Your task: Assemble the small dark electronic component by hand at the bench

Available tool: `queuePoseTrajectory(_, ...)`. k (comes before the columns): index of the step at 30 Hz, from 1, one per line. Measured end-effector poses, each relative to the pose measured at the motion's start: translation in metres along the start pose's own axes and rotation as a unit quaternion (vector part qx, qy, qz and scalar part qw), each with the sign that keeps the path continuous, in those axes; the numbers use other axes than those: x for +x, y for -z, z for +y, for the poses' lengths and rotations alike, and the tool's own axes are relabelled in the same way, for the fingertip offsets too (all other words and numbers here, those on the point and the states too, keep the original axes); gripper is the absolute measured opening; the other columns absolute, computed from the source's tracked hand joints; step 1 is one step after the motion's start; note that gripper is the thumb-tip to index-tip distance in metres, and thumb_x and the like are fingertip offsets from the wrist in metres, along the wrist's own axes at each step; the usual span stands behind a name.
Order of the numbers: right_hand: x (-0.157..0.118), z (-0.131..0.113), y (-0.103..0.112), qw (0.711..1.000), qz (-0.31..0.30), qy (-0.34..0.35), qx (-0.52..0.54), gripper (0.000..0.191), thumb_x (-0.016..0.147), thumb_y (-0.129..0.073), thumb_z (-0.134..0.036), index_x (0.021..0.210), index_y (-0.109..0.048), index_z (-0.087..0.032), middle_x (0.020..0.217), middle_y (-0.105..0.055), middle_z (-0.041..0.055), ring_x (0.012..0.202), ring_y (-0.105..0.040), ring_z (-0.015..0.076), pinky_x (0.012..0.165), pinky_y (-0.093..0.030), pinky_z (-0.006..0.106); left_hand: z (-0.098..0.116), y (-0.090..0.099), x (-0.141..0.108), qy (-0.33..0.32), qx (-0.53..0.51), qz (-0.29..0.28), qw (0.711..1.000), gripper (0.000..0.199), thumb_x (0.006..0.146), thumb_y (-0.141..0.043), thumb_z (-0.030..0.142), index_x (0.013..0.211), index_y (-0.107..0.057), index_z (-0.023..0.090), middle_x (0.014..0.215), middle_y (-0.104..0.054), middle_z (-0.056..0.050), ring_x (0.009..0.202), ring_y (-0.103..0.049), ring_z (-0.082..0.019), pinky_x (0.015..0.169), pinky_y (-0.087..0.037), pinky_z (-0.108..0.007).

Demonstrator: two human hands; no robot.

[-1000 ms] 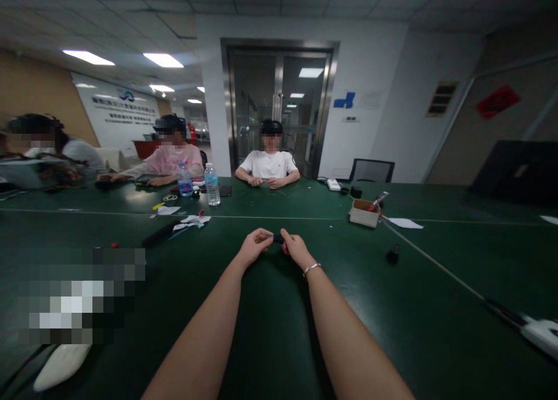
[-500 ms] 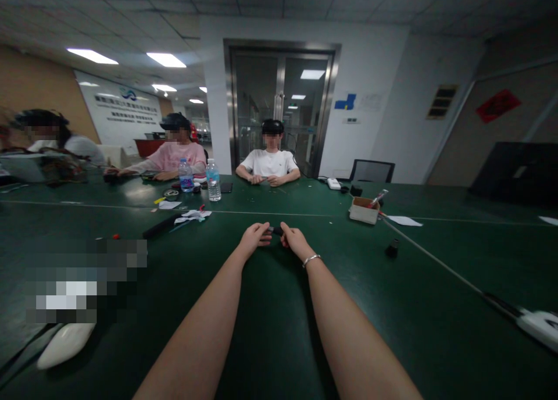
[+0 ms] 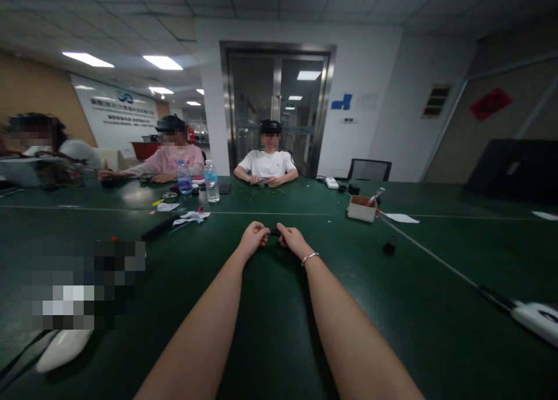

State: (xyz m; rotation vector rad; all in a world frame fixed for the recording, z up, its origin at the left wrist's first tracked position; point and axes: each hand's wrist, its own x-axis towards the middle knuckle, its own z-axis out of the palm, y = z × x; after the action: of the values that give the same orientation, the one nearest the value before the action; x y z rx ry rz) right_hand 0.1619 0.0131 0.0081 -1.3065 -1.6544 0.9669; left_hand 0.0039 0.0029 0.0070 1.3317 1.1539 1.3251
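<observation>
A small dark object (image 3: 274, 232) spans the gap between my two hands above the green table (image 3: 274, 307). My left hand (image 3: 253, 240) is closed on its left end, thumb and fingers pinched together. On its right end, my right hand (image 3: 293, 240) is closed too, with a silver bracelet on that wrist. The object is too small to make out in detail, and the fingers cover both of its ends.
Two water bottles (image 3: 211, 182) stand ahead to the left, near papers (image 3: 190, 217). A small box (image 3: 361, 209) and a black item (image 3: 390, 246) are on the right. A white power strip (image 3: 536, 320) lies far right. Several people sit across the table.
The view has shifted slightly. My hands remain together on the dark object, and the left fingers now cover more of its left end.
</observation>
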Motion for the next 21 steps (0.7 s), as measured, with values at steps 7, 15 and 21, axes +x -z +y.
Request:
queuePoseTrajectory(7,0.0023,0.0017,-0.0002,1.000,-0.008,0.004,0.008,0.052,0.082,-0.043,-0.058,0.055,-0.054,-0.015,0.047,-0.052,0.0003,0.044,-0.048,0.0098,0.053,-0.038,0.023,-0.0028,0.0005,0.0009,-0.006,0.011,-0.021,1.000,0.031,0.073,-0.062,0.043,0.086,-0.051,0.017,0.060,-0.057,0.001,0.048,-0.055,-0.009,0.044,-0.041,-0.018)
queuePoseTrajectory(15,0.0031,0.0028,-0.0001,1.000,-0.015,0.013,0.010,0.051,0.082,-0.043,-0.057,0.056,-0.054,-0.015,0.048,-0.053,0.0006,0.046,-0.049,0.0097,0.053,-0.038,0.023,-0.0010,-0.0015,-0.0003,-0.003,0.000,-0.022,1.000,0.032,0.073,-0.062,0.043,0.088,-0.052,0.016,0.063,-0.058,0.000,0.053,-0.057,-0.010,0.047,-0.042,-0.019)
queuePoseTrajectory(21,0.0032,0.0042,0.0000,0.999,-0.022,0.019,0.021,0.051,0.082,-0.044,-0.058,0.058,-0.055,-0.014,0.050,-0.053,0.0008,0.046,-0.049,0.0097,0.053,-0.039,0.023,-0.0044,-0.0008,0.0020,-0.024,0.019,-0.033,0.999,0.031,0.081,-0.049,0.045,0.089,-0.054,0.016,0.051,-0.052,0.003,0.041,-0.048,-0.008,0.042,-0.036,-0.019)
